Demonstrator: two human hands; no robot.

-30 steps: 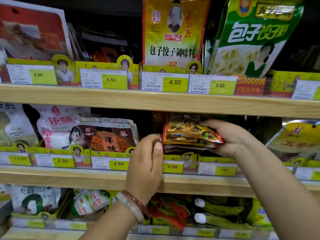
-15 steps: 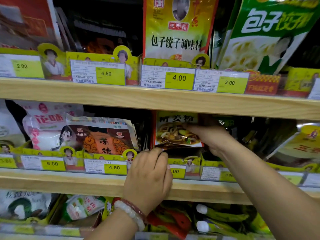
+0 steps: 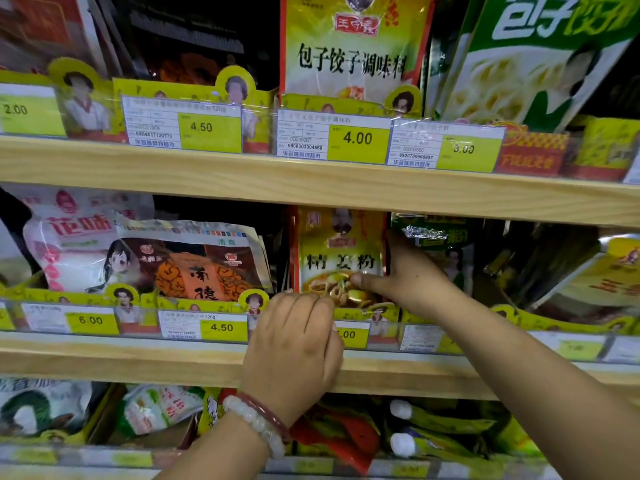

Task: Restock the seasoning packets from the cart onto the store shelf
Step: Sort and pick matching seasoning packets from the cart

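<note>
Yellow ginger powder packet [image 3: 341,258] stands upright, long axis vertical, front facing out, pinched by right hand [image 3: 412,275] at its right edge, left hand's [image 3: 294,341] curled fingers at its bottom.

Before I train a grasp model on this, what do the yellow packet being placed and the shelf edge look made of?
The yellow seasoning packet looks like glossy printed plastic film: it is thin, with sheen over the print. The shelf edge looks like pale wood or a wood-look laminate with a matte finish; grain lines show, but which one it is stays unclear.
</note>
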